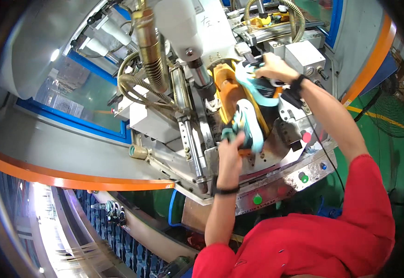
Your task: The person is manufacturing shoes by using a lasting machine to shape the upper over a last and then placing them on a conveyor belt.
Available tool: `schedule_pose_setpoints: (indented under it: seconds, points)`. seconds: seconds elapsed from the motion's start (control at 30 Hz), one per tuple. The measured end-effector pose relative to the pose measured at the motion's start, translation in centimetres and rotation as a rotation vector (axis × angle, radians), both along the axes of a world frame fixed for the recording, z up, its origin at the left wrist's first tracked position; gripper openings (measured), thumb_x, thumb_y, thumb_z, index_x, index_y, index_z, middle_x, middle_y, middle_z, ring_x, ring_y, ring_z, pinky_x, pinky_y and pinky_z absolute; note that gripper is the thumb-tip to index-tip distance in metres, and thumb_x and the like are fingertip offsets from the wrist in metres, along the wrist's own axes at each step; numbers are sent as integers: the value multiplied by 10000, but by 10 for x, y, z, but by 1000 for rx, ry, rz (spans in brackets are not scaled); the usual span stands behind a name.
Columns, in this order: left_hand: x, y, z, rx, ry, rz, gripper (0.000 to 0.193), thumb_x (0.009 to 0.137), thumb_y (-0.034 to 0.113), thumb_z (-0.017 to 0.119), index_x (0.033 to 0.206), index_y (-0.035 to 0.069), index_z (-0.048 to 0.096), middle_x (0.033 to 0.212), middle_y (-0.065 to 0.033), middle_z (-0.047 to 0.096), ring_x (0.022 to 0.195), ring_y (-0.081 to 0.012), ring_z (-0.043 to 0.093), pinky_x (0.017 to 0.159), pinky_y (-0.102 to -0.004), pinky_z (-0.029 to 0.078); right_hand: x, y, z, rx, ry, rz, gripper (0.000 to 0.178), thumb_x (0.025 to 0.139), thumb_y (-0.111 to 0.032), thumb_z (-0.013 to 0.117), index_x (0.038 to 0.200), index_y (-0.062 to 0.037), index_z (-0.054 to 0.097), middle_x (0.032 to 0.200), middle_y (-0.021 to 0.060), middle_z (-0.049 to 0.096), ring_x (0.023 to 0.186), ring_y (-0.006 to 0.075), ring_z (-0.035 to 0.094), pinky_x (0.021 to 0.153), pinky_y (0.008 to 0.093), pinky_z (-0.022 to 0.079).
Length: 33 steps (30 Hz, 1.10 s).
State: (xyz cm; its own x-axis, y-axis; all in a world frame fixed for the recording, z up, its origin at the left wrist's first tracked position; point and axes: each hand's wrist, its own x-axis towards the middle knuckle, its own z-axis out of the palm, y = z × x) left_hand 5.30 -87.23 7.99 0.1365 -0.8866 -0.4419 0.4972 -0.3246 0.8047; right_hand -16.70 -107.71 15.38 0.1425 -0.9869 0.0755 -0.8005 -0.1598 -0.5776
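Two black sports shoes with pale blue and white soles are over the yellow-orange padded bed of a pressing machine (228,90). My left hand (231,150) grips the nearer shoe (253,127) at its near end; this shoe is tilted, its sole edge turned to the right. My right hand (276,69) is closed on the farther shoe (259,90), fingers over its upper far end. Both shoes are slightly blurred, and my fingers partly cover them. Whether either shoe touches the bed, I cannot tell.
A metal press cylinder (199,74) stands left of the bed, beside ribbed hoses (152,69). Green buttons (257,199) and a red knob (306,137) sit along the machine's front. At lower left runs a conveyor (151,236) near dark blue rollers. A black cable hangs at right.
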Motion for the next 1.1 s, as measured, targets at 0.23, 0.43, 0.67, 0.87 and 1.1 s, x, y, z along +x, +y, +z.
schedule_pose_setpoints:
  seconds: [0.23, 0.43, 0.67, 0.87, 1.1]
  points:
    - [30, 227, 92, -8, -145, 374, 440, 846, 29, 642, 1261, -20, 504, 1083, -79, 607, 933, -176, 632, 802, -310, 528, 157, -10, -95, 33, 94, -13, 327, 787, -172, 589, 1034, 38, 628, 1036, 262, 674, 983, 354, 676, 868, 413, 530]
    - [22, 355, 80, 80, -293, 862, 423, 879, 24, 598, 1290, -6, 503, 1075, -85, 633, 922, -176, 649, 727, -311, 541, 177, -9, -141, -1, 119, -159, 501, 844, -238, 580, 1234, 33, 421, 1105, 294, 621, 918, 417, 678, 805, 472, 556]
    - [-37, 421, 41, 349, -292, 1218, 290, 880, 63, 628, 1167, 41, 590, 1007, -41, 644, 873, -166, 635, 709, -288, 516, 143, 247, -91, -380, -230, 639, 311, 813, -80, 630, 1122, -56, 618, 1066, 165, 632, 994, 359, 597, 818, 435, 487]
    - [-78, 447, 28, 184, 55, 1206, 321, 902, 61, 623, 1204, -17, 546, 1072, -83, 649, 902, -171, 671, 739, -280, 560, 140, 353, -246, -183, -105, 1032, 113, 824, -90, 606, 933, -61, 596, 939, 130, 599, 930, 344, 590, 752, 443, 495]
    - [-139, 532, -1, 173, 105, 1583, 342, 883, 54, 649, 1191, -46, 540, 1045, -109, 653, 898, -205, 677, 745, -317, 573, 142, 348, -302, -109, -31, 1058, 145, 885, -133, 565, 993, -60, 629, 984, 140, 610, 924, 349, 603, 773, 454, 494]
